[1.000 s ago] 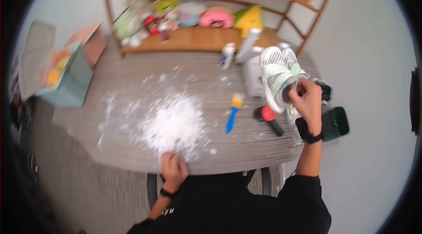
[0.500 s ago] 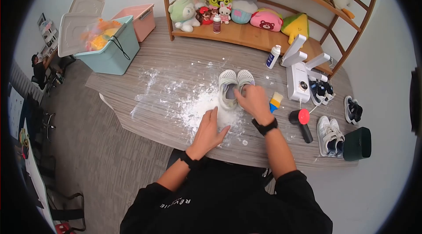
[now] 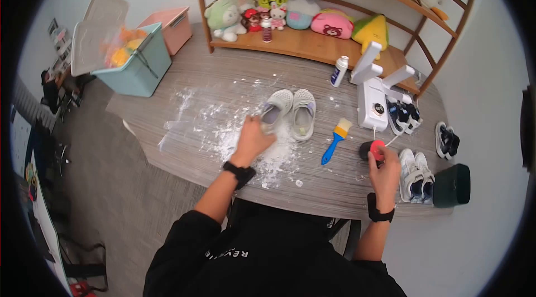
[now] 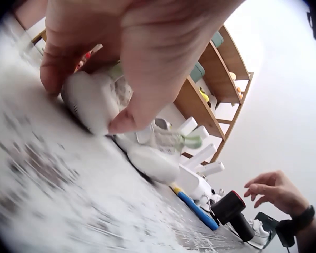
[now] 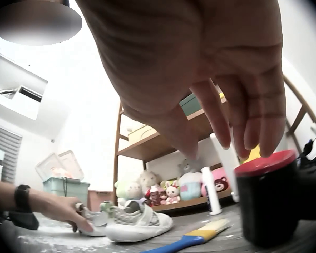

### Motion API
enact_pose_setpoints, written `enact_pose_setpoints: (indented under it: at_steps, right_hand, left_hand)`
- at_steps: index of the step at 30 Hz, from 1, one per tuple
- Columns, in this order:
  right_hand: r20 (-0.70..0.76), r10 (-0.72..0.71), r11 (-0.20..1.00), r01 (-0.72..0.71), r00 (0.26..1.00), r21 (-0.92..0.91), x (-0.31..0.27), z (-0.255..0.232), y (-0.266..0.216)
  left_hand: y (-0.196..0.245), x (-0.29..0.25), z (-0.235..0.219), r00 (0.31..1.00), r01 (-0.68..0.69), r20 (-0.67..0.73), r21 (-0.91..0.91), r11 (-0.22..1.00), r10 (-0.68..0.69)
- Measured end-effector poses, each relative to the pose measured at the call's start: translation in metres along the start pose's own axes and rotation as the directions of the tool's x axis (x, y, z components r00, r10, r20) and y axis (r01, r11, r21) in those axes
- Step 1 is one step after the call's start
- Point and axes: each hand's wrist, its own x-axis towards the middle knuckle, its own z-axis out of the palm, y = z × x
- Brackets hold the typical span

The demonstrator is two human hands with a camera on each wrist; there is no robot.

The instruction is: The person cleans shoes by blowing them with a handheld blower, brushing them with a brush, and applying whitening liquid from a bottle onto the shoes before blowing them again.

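Observation:
Two white-and-green shoes stand side by side at the white powder (image 3: pixel 231 132). My left hand (image 3: pixel 254 142) pinches the heel of the left shoe (image 3: pixel 274 111), thumb and fingers on either side of the heel (image 4: pixel 87 103) in the left wrist view. The right shoe (image 3: pixel 303 115) is untouched, its toe toward the shelf. Over at the right, my right hand (image 3: pixel 385 177) hangs just above a black device with a red round end (image 3: pixel 378 149). In the right wrist view its loosely bent fingers are apart from the red rim (image 5: pixel 266 162).
A blue brush (image 3: pixel 334 143) lies between the shoes and the device. Farther right are a white machine (image 3: pixel 371 104), more shoes (image 3: pixel 415 177) and a dark green bin (image 3: pixel 452 185). A white bottle (image 3: pixel 339 71) stands before the toy shelf (image 3: pixel 301 51); lidded bins are at back left.
My right hand brought the shoes from the right to the powder, released them and moved back right above the device. My left hand took hold of the left shoe, which has turned slightly.

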Motion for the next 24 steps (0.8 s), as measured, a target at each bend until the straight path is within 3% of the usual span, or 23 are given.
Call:
enact_pose_setpoints:
  at_steps: [3,5,7,9,11,13,18,19,22,24]
  right_hand:
    - [-0.031,0.042,0.997,-0.044,0.999,-0.064,-0.004,-0.019,0.012]
    - [-0.052,0.064,0.996,-0.067,0.997,-0.05,-0.008,-0.021,0.021]
    - [0.01,-0.009,0.992,0.01,1.0,-0.125,-0.009,-0.016,0.03]
    - [0.08,-0.038,0.993,0.047,0.996,-0.106,-0.01,-0.002,0.05]
    - [0.303,0.127,0.989,-0.096,0.945,-0.115,-0.008,0.007,0.06]
    - [0.276,0.072,0.996,-0.052,0.959,-0.079,-0.01,0.011,0.065]
    - [0.287,0.088,0.996,-0.087,0.954,-0.017,-0.012,0.012,0.066]
    - [0.284,0.092,0.996,-0.091,0.954,-0.018,-0.012,0.013,0.067]
    - [0.286,0.083,0.997,-0.081,0.955,-0.019,-0.012,0.013,0.066]
    - [0.242,0.072,0.996,-0.056,0.968,-0.075,-0.011,0.011,0.056]
  left_hand:
    - [-0.005,-0.021,-0.031,0.998,-0.003,0.061,0.024,1.0,0.001]
    - [-0.006,-0.039,-0.024,0.999,-0.015,0.046,0.046,0.999,0.013]
    - [0.0,-0.051,-0.014,0.985,-0.063,-0.159,0.021,0.998,0.065]
    - [0.006,-0.046,-0.014,0.982,-0.012,-0.185,0.075,0.997,0.025]
    - [0.015,-0.041,-0.024,0.994,0.083,-0.074,0.045,0.996,-0.08]
    - [0.012,-0.043,-0.039,0.996,0.053,-0.079,0.101,0.994,-0.045]
    - [0.026,-0.071,-0.073,0.957,0.286,0.107,-0.189,0.939,-0.27]
    - [0.024,-0.079,-0.07,0.958,0.283,0.11,-0.188,0.941,-0.266]
    - [0.022,-0.106,-0.055,0.917,0.391,0.152,-0.515,0.763,-0.368]
    - [0.024,-0.124,-0.043,0.929,0.346,0.082,-0.535,0.771,-0.361]
